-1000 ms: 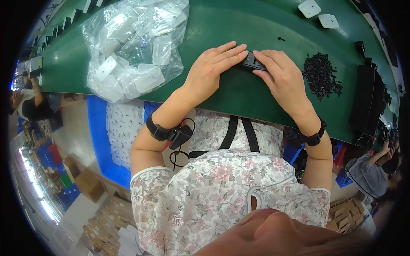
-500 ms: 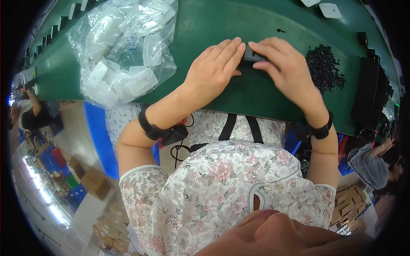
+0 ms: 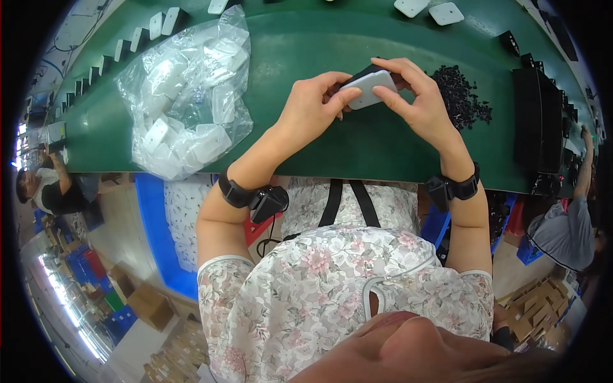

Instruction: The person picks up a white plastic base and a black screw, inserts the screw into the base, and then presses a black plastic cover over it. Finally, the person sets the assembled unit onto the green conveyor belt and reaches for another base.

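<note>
Between my two hands is a small rectangular housing (image 3: pixel 370 90), with a pale grey-white face turned up toward me and a black body behind it. My left hand (image 3: pixel 317 102) grips its left end, thumb on the pale face and fingers at the black edge. Its right end is pinched by my right hand (image 3: pixel 414 92), the thumb on the pale face and the fingers curled over the far black side. The housing is tilted and held above the green table. Right of my right hand lies a pile of small black parts (image 3: pixel 461 96).
A clear plastic bag (image 3: pixel 191 96) of white covers lies on the green table (image 3: pixel 287 38) at left. Black-and-white housings (image 3: pixel 174 22) line the far left edge. Two white covers (image 3: pixel 445 13) lie far right, near a black box (image 3: pixel 539 121). Other people sit at both sides.
The housing, earlier low on the table with its dark side showing, is now raised and turned pale face up. My left hand has gone from flat fingers to gripping it.
</note>
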A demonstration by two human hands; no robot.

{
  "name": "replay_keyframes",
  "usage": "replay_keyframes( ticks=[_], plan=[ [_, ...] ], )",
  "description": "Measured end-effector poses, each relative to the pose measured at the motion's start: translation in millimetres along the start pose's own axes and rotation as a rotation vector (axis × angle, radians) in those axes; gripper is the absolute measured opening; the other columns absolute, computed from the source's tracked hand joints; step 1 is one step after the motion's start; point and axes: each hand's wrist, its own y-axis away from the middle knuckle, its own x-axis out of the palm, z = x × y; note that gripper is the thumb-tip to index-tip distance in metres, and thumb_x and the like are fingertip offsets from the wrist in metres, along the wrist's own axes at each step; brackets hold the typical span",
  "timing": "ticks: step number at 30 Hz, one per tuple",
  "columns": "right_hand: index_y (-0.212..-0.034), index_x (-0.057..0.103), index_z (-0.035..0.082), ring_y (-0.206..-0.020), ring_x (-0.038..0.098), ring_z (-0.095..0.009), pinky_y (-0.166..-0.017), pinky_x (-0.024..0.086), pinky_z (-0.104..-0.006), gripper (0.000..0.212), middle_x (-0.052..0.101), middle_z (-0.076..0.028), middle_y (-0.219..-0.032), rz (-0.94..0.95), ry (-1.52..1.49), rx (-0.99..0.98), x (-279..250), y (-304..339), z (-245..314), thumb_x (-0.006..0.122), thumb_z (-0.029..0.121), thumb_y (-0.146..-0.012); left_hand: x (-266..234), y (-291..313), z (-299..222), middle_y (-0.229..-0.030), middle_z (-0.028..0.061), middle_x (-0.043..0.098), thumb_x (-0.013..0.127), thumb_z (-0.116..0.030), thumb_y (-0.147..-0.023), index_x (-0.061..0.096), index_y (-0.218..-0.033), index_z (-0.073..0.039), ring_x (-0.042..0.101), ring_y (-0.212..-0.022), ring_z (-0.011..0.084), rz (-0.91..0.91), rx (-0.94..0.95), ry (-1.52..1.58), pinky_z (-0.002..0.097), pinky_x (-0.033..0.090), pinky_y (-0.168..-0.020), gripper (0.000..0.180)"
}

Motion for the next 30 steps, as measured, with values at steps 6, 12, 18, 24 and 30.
replay_keyframes(
  ticks=[6,12,18,24,30],
  plan=[
    [-0.122,0.058,0.005,-0.091,0.056,-0.013,-0.078,0.046,-0.0252,0.039,0.059,-0.006,-0.108,-0.025,-0.024,-0.011,-12.1,-2.8,-3.6,0.066,0.015,-0.086,9.7,-15.7,-7.3,-0.076,0.0128,0.068,0.065,-0.017,-0.088,0.063,-0.104,0.006,0.062,-0.059,0.0118,0.015,0.02,0.073,0.025,0.051,-0.056,0.028],
    [-0.126,0.051,0.002,-0.095,0.058,-0.012,-0.081,0.046,-0.0235,0.037,0.06,-0.009,-0.112,-0.384,-0.09,0.002,-21.2,-1.6,-5.0,0.058,0.016,-0.094,24.8,-87.9,-5.0,-0.074,0.0125,0.067,0.059,-0.017,-0.092,0.062,-0.097,0.009,0.063,-0.056,0.0132,-0.069,-0.014,0.264,0.0246,0.05,-0.052,0.027],
    [-0.123,0.053,-0.001,-0.084,0.059,-0.01,-0.074,0.047,-0.0215,0.03,0.062,-0.009,-0.106,-0.47,-0.188,-0.022,-41.3,33.2,1.5,0.054,0.013,-0.096,23.7,-174.1,11.6,-0.082,0.0213,0.067,0.051,-0.018,-0.096,0.057,-0.094,0.014,0.066,-0.06,0.0219,-0.299,-0.087,0.351,0.0253,0.052,-0.05,0.032],
    [-0.108,0.064,0.001,-0.073,0.053,-0.006,-0.064,0.041,-0.0184,0.021,0.064,-0.003,-0.095,-0.69,-0.044,0.168,-63.0,71.4,-14.5,0.061,0.014,-0.092,11.7,-202.0,24.5,-0.077,0.0202,0.068,0.051,-0.019,-0.096,0.057,-0.09,0.013,0.065,-0.055,0.0216,-0.358,-0.146,0.178,0.0247,0.05,-0.046,0.033],
    [-0.1,0.065,0.004,-0.075,0.054,-0.01,-0.065,0.044,-0.0232,0.021,0.06,-0.002,-0.09,-0.469,0.394,0.221,-39.2,64.6,-17.0,0.069,0.013,-0.082,1.1,-223.9,63.1,-0.066,0.0104,0.068,0.055,-0.03,-0.092,0.064,-0.079,0.005,0.062,-0.053,0.0175,-0.498,-0.166,-0.356,0.0299,0.048,-0.052,0.039]
  ],
)
